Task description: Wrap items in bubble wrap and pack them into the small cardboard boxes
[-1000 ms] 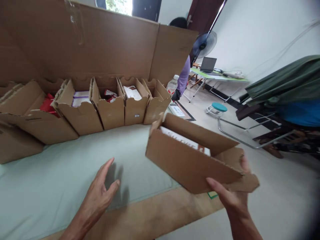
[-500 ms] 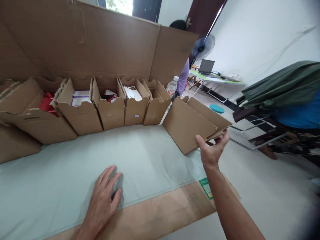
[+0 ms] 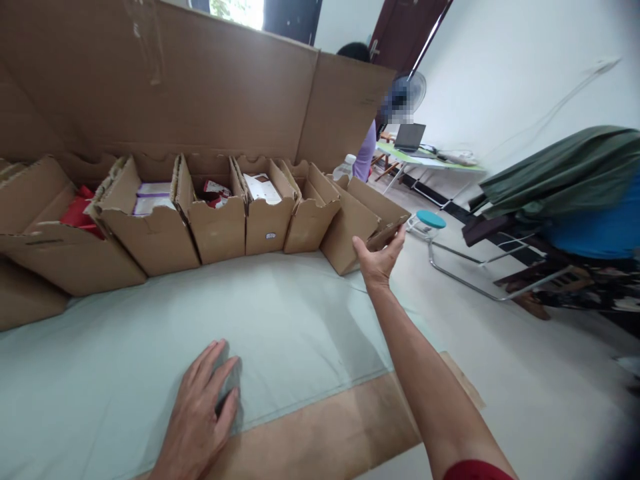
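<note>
My right hand (image 3: pixel 379 257) reaches far forward and grips the near right corner of a brown cardboard box (image 3: pixel 356 223), thumb on its front wall and fingers behind its end. The box stands on the pale green table (image 3: pixel 280 313) at the right end of a row of similar open boxes (image 3: pixel 220 217). My left hand (image 3: pixel 200 417) lies flat on the table near the front edge, fingers stretched out, holding nothing.
A tall cardboard sheet (image 3: pixel 200 87) stands behind the row. The boxes hold red and white packets. A person in a purple top (image 3: pixel 364 153) is behind the sheet. A folding table with a laptop (image 3: pixel 411 137), a stool (image 3: pixel 430 220) and a covered chair (image 3: pixel 560 193) stand at right.
My right hand carried the box from in front of me away to the right end of the row and set it on the table. My left hand dropped flat onto the table.
</note>
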Demonstrator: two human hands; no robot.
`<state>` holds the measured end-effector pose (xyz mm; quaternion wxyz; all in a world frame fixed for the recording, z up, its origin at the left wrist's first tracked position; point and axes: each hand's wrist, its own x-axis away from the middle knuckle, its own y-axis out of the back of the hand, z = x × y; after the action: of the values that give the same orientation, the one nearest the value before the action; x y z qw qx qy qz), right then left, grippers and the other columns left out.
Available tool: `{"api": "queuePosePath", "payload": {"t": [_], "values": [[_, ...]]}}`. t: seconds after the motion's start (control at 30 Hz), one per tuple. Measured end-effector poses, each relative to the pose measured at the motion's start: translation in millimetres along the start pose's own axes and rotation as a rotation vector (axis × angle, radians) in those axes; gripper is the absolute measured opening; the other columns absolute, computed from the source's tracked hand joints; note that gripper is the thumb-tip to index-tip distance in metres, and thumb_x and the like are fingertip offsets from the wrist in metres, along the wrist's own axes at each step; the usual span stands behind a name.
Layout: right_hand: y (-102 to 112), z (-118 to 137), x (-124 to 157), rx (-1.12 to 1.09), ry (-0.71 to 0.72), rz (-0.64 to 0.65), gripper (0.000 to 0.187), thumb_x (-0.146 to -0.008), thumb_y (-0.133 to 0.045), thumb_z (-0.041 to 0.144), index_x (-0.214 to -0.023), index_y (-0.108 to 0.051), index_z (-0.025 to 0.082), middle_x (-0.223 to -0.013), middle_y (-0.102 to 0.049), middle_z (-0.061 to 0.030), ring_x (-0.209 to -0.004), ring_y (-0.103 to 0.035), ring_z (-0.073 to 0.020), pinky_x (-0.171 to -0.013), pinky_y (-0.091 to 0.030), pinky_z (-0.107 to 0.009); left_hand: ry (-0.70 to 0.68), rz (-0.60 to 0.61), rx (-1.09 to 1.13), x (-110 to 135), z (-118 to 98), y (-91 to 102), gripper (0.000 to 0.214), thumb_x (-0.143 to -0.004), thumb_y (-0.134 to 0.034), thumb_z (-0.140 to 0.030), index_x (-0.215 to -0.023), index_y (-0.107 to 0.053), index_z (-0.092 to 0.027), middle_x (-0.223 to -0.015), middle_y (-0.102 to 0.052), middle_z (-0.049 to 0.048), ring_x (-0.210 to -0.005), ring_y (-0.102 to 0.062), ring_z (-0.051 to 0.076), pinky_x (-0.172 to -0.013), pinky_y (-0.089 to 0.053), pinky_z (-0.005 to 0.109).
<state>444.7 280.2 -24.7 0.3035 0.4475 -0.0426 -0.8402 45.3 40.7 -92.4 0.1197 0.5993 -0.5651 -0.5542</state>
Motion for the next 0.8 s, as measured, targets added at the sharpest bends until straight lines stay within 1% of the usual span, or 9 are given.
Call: {"api": "queuePosePath", "payload": {"t": [0.1,0.17,0.3,0.37,0.4,0.5,0.57,0.7,0.8], "values": [[-23,0,-8,0.018,-0.053,-0.028,0.114,-0.067,-0.077,0.048,-0.158,-0.016,0.018,-0.155,-0.036,-0.0206,-0.146,-0.034,-0.0399,-0.119,-0.027,-0.064,-0.001,0.003,0.002,0,-1,0.8,0.037,-0.095,-0.05,-0.018,-0.13,-0.059,-0.023,-0.145,-0.058,0.0135,-0.134,-0.054,0.031,-0.097,-0.054,0.047],[-35,1,-13,0.03,-0.084,-0.017,0.117,-0.065,-0.079,0.051,-0.157,-0.016,0.017,-0.156,-0.035,-0.0221,-0.146,-0.033,-0.0412,-0.12,-0.024,-0.065,-0.012,0.009,-0.002,0,-1,1.4,0.037,-0.095,-0.05,-0.018,-0.131,-0.058,-0.023,-0.145,-0.058,0.014,-0.135,-0.054,0.032,-0.096,-0.054,0.048],[-48,5,-14,0.018,-0.092,0.027,0.115,-0.07,-0.076,0.061,-0.158,-0.016,0.015,-0.159,-0.029,-0.0245,-0.151,-0.025,-0.0404,-0.122,-0.022,-0.065,-0.026,0.008,-0.007,-1,-1,1.7,0.036,-0.095,-0.051,-0.017,-0.129,-0.059,-0.022,-0.144,-0.058,0.0146,-0.134,-0.053,0.032,-0.095,-0.054,0.048],[-49,7,-6,-0.004,-0.08,0.074,0.107,-0.076,-0.069,0.065,-0.158,-0.019,0.017,-0.161,-0.028,-0.0228,-0.153,-0.021,-0.0389,-0.121,-0.025,-0.066,-0.022,0.007,-0.003,-2,-2,1.6,0.035,-0.095,-0.05,-0.017,-0.128,-0.059,-0.023,-0.144,-0.058,0.0142,-0.134,-0.053,0.031,-0.095,-0.055,0.048],[-48,8,-1,-0.022,-0.081,0.107,0.101,-0.079,-0.066,0.066,-0.157,-0.022,0.019,-0.161,-0.028,-0.0216,-0.153,-0.022,-0.038,-0.12,-0.029,-0.066,-0.02,0.008,-0.002,-2,-2,1.5,0.035,-0.095,-0.05,-0.017,-0.128,-0.059,-0.023,-0.144,-0.058,0.014,-0.134,-0.053,0.031,-0.095,-0.055,0.048],[-42,10,18,-0.099,-0.106,0.213,0.093,-0.081,-0.063,0.066,-0.154,-0.032,0.019,-0.159,-0.03,-0.0208,-0.149,-0.031,-0.0353,-0.111,-0.046,-0.059,-0.02,0.016,-0.001,-3,-3,1.6,0.034,-0.095,-0.05,-0.016,-0.127,-0.059,-0.023,-0.144,-0.058,0.0139,-0.135,-0.053,0.031,-0.095,-0.055,0.048],[-38,12,27,-0.145,-0.127,0.26,0.09,-0.08,-0.064,0.064,-0.152,-0.036,0.017,-0.158,-0.034,-0.0214,-0.146,-0.038,-0.0336,-0.107,-0.052,-0.054,-0.016,0.016,-0.003,-3,-3,1.8,0.034,-0.095,-0.05,-0.016,-0.127,-0.059,-0.023,-0.144,-0.058,0.0139,-0.135,-0.053,0.031,-0.096,-0.055,0.049],[-34,15,34,-0.202,-0.129,0.323,0.081,-0.082,-0.064,0.055,-0.149,-0.042,0.016,-0.152,-0.045,-0.0207,-0.14,-0.046,-0.0319,-0.108,-0.051,-0.053,-0.006,0.005,0.005,-3,-4,2.4,0.034,-0.094,-0.052,-0.017,-0.126,-0.061,-0.023,-0.143,-0.06,0.0133,-0.134,-0.055,0.031,-0.097,-0.055,0.048],[-33,15,33,-0.17,-0.105,0.361,0.081,-0.079,-0.067,0.05,-0.149,-0.044,0.016,-0.155,-0.043,-0.0211,-0.142,-0.044,-0.0334,-0.108,-0.05,-0.055,0.007,-0.005,0.021,-4,-4,2.8,0.034,-0.093,-0.052,-0.017,-0.124,-0.062,-0.024,-0.143,-0.061,0.0119,-0.133,-0.056,0.031,-0.097,-0.055,0.047]]}}
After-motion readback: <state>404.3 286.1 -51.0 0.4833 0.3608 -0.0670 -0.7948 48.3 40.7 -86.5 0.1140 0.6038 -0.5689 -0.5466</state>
